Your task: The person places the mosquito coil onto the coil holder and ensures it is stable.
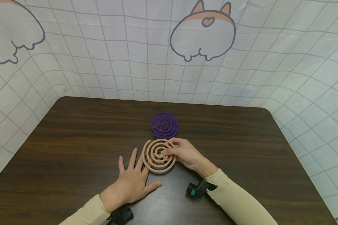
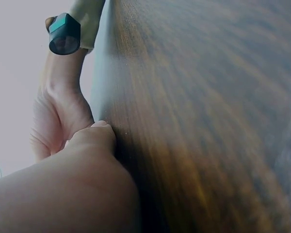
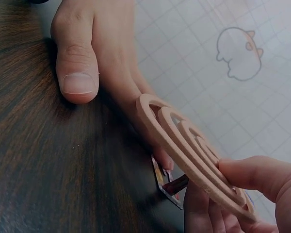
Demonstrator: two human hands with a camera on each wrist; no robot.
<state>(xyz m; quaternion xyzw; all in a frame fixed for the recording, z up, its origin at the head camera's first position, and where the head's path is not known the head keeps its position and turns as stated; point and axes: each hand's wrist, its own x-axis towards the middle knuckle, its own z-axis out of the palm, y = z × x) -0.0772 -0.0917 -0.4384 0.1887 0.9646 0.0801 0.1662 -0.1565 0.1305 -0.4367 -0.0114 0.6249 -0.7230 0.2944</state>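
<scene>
A tan mosquito coil is tilted above the dark wooden table, its right side pinched by my right hand. In the right wrist view the thumb presses on the upper face of the coil, and the other fingers are under it. My left hand lies palm down with fingers spread, and the coil's left rim overlaps its fingertips. Just behind the tan coil sits a purple mosquito coil. Below the tan coil in the right wrist view is a small, thin, coloured piece, partly hidden.
The brown wooden table extends to both sides of the hands. A white curtain with grid lines hangs around its back and sides. A black camera is strapped to the right wrist, another to the left.
</scene>
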